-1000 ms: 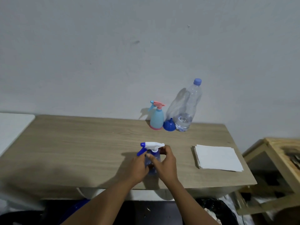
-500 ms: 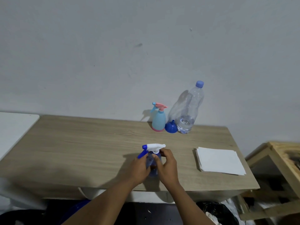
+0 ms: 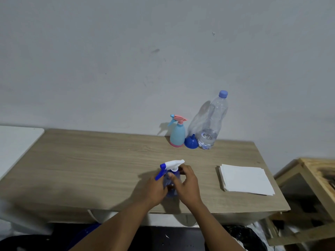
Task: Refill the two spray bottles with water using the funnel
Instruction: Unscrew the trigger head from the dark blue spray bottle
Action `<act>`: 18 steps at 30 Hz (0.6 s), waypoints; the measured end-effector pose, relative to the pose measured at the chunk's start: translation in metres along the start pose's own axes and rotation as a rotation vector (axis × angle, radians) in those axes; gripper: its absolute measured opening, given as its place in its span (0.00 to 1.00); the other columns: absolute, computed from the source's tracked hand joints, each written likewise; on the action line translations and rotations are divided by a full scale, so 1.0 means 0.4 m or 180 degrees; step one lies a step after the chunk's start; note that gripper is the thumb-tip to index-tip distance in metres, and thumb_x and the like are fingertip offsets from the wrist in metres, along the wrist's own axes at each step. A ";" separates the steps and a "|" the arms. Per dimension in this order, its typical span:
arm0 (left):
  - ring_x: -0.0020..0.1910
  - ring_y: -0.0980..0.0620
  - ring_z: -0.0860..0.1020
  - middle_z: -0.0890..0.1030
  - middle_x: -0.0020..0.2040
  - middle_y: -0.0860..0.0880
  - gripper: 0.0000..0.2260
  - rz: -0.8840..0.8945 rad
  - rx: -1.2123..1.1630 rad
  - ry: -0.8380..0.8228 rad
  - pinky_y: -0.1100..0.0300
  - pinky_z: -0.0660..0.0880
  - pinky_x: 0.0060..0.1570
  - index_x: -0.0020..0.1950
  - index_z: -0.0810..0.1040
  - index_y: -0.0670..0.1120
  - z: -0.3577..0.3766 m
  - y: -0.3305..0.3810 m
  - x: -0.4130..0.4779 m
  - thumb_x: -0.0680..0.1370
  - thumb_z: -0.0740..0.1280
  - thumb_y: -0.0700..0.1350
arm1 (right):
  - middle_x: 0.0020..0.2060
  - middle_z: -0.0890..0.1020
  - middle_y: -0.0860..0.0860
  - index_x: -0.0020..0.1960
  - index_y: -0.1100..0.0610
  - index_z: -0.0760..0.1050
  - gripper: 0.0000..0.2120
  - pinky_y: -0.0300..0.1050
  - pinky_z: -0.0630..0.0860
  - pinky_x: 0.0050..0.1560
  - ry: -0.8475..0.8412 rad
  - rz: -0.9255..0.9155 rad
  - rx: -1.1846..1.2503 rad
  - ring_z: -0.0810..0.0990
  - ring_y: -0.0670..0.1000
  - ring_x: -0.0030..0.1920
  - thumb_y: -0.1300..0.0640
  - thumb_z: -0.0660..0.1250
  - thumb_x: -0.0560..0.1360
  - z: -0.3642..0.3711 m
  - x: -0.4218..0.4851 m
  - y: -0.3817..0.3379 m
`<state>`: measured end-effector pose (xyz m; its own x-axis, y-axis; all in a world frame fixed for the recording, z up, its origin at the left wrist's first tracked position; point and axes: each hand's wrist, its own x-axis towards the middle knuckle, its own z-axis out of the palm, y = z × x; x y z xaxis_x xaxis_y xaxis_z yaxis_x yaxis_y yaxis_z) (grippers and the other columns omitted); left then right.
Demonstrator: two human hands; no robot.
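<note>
We see the blue spray bottle (image 3: 170, 186) standing upright on the table (image 3: 90, 169), near the front edge, with both hands on it. The left hand (image 3: 155, 189) wraps its fingers round the body. The right hand (image 3: 187, 185) curls its thumb and fingers (image 3: 185, 170) about the neck just under the white trigger head (image 3: 174, 164), which we take for the start of unscrewing it. The first risk, as we judge it, is in that twist. If the left hand's hold on the smooth body is slack, the bottle may turn with the collar instead of against it, or tip toward the edge. When the head comes free, whatever is left on its tube could drip on the table, or on the stack of white paper sheets (image 3: 246, 180) lying to the right. The rest of what the task needs stands well apart at the back by the wall. There the blue funnel (image 3: 191, 142) rests mouth down, spout up, squeezed between the light blue spray bottle with the pink trigger (image 3: 177, 135) and the capped clear water bottle (image 3: 213, 122). A careless reach for the funnel could knock either neighbour over. The water bottle is tall and holds water only near its bottom, so we expect it to topple easily. We also doubt that so little water will fill two sprayers. A funnel set crooked in the narrow neck would spill what there is.
</note>
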<state>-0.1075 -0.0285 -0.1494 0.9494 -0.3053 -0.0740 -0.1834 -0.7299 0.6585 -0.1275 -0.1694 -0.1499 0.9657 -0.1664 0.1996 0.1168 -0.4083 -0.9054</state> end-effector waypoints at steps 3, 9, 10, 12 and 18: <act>0.36 0.59 0.71 0.75 0.46 0.53 0.11 0.0007 -0.0059 -0.0075 0.74 0.67 0.33 0.60 0.74 0.46 -0.001 -0.001 0.000 0.78 0.63 0.40 | 0.45 0.82 0.45 0.51 0.48 0.73 0.15 0.38 0.78 0.48 0.0181 0.0298 0.0176 0.81 0.45 0.49 0.52 0.77 0.71 0.010 0.011 -0.011; 0.41 0.65 0.76 0.79 0.47 0.57 0.13 0.0008 -0.0497 0.0148 0.77 0.69 0.39 0.62 0.75 0.51 -0.009 -0.007 0.001 0.77 0.66 0.43 | 0.51 0.81 0.40 0.58 0.41 0.76 0.13 0.39 0.77 0.54 0.0036 -0.0009 -0.0014 0.80 0.44 0.54 0.56 0.71 0.77 0.003 -0.007 0.014; 0.41 0.66 0.76 0.79 0.48 0.58 0.15 0.0018 -0.0498 0.0172 0.78 0.69 0.40 0.63 0.75 0.51 -0.012 -0.006 -0.001 0.77 0.67 0.43 | 0.52 0.81 0.40 0.59 0.43 0.76 0.15 0.36 0.77 0.54 0.0028 0.0058 -0.0010 0.80 0.43 0.54 0.55 0.72 0.76 0.004 -0.006 0.011; 0.43 0.65 0.77 0.80 0.50 0.58 0.16 -0.0006 -0.0483 0.0119 0.79 0.70 0.41 0.65 0.75 0.51 -0.010 -0.008 -0.001 0.77 0.68 0.44 | 0.52 0.81 0.40 0.58 0.45 0.74 0.17 0.33 0.76 0.51 0.0062 0.0249 0.0069 0.79 0.40 0.54 0.55 0.75 0.73 0.007 0.001 0.000; 0.39 0.62 0.73 0.78 0.51 0.59 0.17 0.0081 -0.0224 0.0200 0.77 0.68 0.38 0.65 0.70 0.57 -0.025 0.002 -0.001 0.77 0.68 0.47 | 0.51 0.80 0.41 0.60 0.42 0.76 0.14 0.47 0.78 0.55 0.0070 -0.0033 -0.0135 0.80 0.46 0.54 0.54 0.67 0.75 0.009 -0.004 0.007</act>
<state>-0.1054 -0.0230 -0.1414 0.9592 -0.2825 -0.0111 -0.1912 -0.6769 0.7108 -0.1278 -0.1670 -0.1542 0.9591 -0.1814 0.2173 0.1163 -0.4477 -0.8866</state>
